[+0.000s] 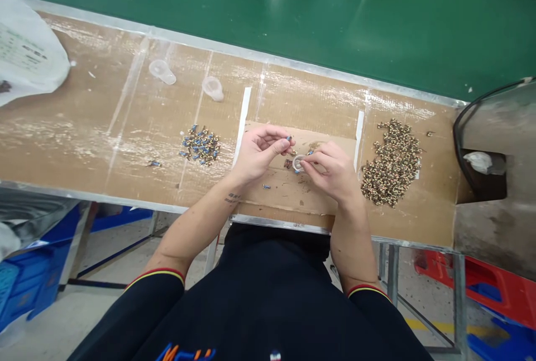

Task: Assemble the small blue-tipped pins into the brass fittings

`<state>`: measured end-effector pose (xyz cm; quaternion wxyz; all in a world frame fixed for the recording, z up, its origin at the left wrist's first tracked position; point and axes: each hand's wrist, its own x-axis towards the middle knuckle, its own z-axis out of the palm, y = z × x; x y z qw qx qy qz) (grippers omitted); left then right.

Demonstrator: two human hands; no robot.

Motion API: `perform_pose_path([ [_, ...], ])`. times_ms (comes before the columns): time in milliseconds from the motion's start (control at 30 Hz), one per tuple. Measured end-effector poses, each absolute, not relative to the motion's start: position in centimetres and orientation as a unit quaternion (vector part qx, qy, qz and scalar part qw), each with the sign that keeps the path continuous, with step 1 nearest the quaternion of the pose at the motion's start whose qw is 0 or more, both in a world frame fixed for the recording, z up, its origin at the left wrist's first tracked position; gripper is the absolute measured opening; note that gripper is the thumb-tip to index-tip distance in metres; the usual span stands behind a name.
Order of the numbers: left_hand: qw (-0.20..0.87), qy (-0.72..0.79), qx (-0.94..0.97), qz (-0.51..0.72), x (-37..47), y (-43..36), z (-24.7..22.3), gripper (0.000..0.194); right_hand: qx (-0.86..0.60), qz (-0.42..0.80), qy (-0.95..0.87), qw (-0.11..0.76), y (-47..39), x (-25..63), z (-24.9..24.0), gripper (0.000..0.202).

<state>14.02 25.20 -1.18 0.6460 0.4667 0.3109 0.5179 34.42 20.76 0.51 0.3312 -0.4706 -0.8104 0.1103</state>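
Over a cardboard sheet [268, 204], my left hand [260, 154] pinches a small blue-and-brass screw-like part [288, 138] between thumb and fingertips. Close by on the right, my right hand [334, 172] is closed with its fingertips at the edge of a small clear round plastic cup [298, 163]; only its pale rim shows well. Between the hands lie a few loose brass bits [293, 152] and a small dark reddish piece [288, 164]. One blue part [266, 186] rests on the cardboard below my left hand.
Blue-and-brass parts [201, 146] are heaped on the left, and a larger heap of brass parts [391, 165] is on the right. Two clear plastic cups [161, 70] stand at the back left. A white bag [31, 48] lies far left; a metal housing [502, 132] borders the right.
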Motion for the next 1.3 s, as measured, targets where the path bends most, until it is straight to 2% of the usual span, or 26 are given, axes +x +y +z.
perform_pose_path([
  [133, 0.619, 0.321, 0.51, 0.503, 14.3, 24.5, -1.1, 0.028, -0.477, 0.095, -0.739, 0.466, 20.4, 34.9, 1.6, 0.013],
  [233, 0.596, 0.323, 0.549, 0.489, 14.7, 23.8, -1.2, 0.024, -0.483, 0.073, -0.645, 0.588, 20.1, 34.8, 1.9, 0.019],
  [333, 0.56, 0.319, 0.589, 0.487, 15.0, 23.2, -1.4, 0.017, -0.477, 0.062, -0.593, 0.646, 20.0, 34.1, 1.8, 0.026],
  [800, 0.459, 0.304, 0.673, 0.494, 15.1, 22.6, -1.1, 0.007, -0.463, 0.032, -0.635, 0.617, 19.6, 33.0, 1.5, 0.018],
  [1300, 0.47, 0.305, 0.672, 0.484, 15.0, 22.6, -1.0, 0.011, -0.436, 0.044, -0.657, 0.613, 19.7, 32.8, 1.6, 0.009],
])
